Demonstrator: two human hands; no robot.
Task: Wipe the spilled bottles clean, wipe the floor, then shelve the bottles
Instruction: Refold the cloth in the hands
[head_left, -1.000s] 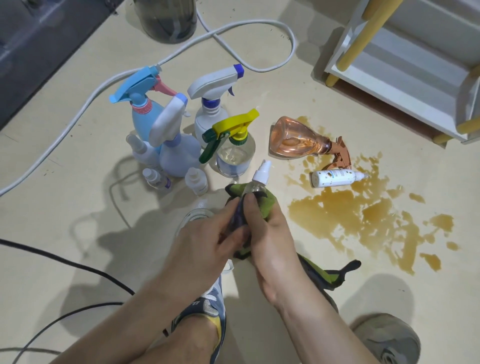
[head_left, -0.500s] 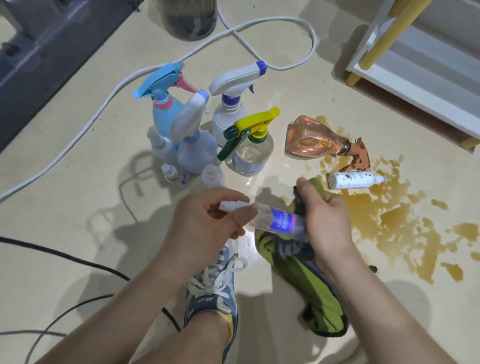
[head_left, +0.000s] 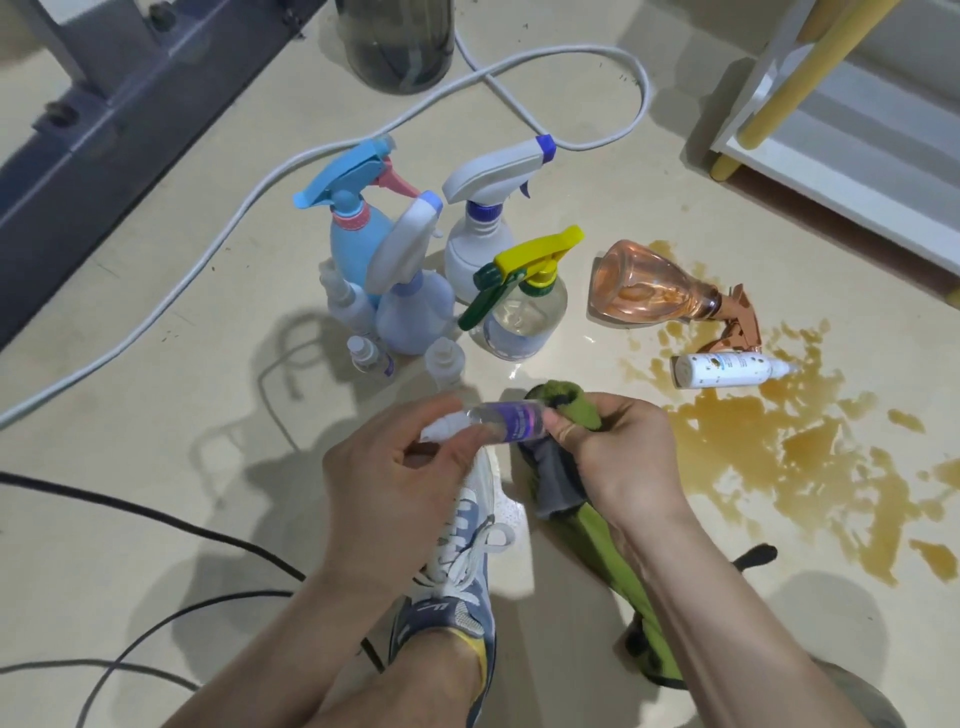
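left hand (head_left: 395, 483) grip pinched on cap end of the vial (head_left: 498, 418), vial horizontal, held above the floor (head_left: 208, 415) just left of the spill (head_left: 779, 452). right hand (head_left: 623, 457) grip clamped on the cloth (head_left: 569, 408), cloth bunched over the vial's base end, rest hanging down left of the spill. pink bottle (head_left: 644, 286) lay on its side at the spill's far edge, trigger in the liquid. white bottle (head_left: 722, 370) lay on its side in the spill, just nearer than the pink one. sprayers (head_left: 478, 249) stood upright in a cluster well left of the spill. shelf (head_left: 831, 171) sat beyond the spill, far right
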